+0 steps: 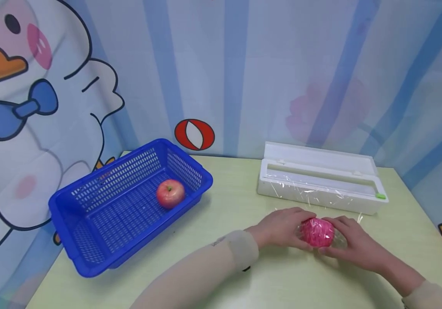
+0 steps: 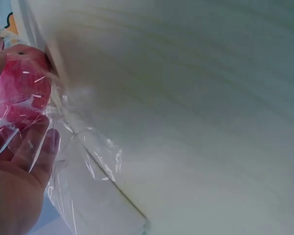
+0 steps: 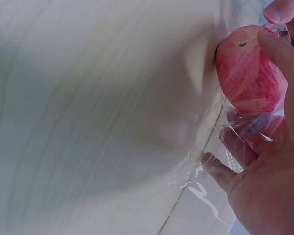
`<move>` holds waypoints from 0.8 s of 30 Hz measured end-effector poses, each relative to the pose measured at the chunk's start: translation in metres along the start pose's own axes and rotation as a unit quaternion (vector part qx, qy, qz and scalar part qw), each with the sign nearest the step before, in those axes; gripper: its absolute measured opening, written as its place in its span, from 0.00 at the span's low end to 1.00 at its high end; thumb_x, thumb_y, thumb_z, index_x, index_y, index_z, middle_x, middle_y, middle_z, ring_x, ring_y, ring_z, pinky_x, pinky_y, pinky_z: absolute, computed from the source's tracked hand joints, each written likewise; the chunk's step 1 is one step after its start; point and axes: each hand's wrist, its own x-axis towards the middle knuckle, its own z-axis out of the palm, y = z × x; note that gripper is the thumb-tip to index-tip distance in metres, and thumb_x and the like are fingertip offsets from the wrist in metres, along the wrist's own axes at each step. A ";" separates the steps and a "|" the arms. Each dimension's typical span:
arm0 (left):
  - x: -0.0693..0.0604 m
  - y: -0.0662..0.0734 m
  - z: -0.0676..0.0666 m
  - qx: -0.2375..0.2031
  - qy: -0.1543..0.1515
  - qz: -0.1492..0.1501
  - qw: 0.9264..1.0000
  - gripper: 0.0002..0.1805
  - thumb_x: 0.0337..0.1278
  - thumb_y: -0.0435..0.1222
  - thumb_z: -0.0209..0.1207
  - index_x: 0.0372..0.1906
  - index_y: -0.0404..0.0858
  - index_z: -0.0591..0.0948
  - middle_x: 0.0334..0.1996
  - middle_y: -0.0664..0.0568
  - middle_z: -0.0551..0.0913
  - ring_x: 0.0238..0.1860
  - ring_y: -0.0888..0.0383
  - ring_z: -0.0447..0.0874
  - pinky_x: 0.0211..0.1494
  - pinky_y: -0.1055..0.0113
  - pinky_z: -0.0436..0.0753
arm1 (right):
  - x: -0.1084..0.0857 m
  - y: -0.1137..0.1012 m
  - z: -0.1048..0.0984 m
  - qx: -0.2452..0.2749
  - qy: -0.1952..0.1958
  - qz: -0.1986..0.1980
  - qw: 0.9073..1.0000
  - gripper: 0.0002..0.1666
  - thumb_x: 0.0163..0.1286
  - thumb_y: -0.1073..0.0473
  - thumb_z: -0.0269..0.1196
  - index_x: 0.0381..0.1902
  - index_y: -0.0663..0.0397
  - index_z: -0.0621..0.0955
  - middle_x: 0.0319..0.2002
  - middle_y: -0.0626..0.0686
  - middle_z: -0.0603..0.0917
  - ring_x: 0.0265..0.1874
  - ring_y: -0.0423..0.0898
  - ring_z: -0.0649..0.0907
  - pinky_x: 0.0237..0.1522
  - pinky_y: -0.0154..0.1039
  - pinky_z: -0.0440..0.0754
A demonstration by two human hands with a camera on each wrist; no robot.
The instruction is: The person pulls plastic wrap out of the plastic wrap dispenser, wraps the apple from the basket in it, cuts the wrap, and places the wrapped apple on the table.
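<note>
A pink-red round fruit (image 1: 318, 232) with clear plastic film about it is on the table between both hands. The left hand (image 1: 287, 227) curves its fingers and thumb round the fruit's left side, and the right hand (image 1: 353, 243) grips the right side. In the left wrist view, film spreads over the fruit (image 2: 22, 88) and past the fingers of the left hand (image 2: 19, 171). The right wrist view shows the right hand's thumb on the fruit (image 3: 250, 73), beside a small dark stem hollow; the right hand (image 3: 269, 176) has loose film at its fingers.
Behind the hands stands a white film box (image 1: 317, 196) with its lid raised, a green piece at its right end and film along its front. At the left, a blue basket (image 1: 128, 234) holds a red apple (image 1: 170, 193). A patterned curtain (image 1: 213, 77) hangs behind the table (image 1: 221, 214).
</note>
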 end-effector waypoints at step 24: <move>0.012 -0.009 0.011 -0.124 0.022 -0.028 0.992 0.43 0.58 0.56 0.76 0.76 0.50 0.74 0.63 0.65 0.84 0.62 0.70 0.80 0.63 0.76 0.77 | -0.001 0.001 -0.001 -0.031 0.047 -0.018 0.998 0.51 0.56 0.48 0.85 0.69 0.68 0.75 0.61 0.66 0.84 0.61 0.68 0.82 0.60 0.69 0.80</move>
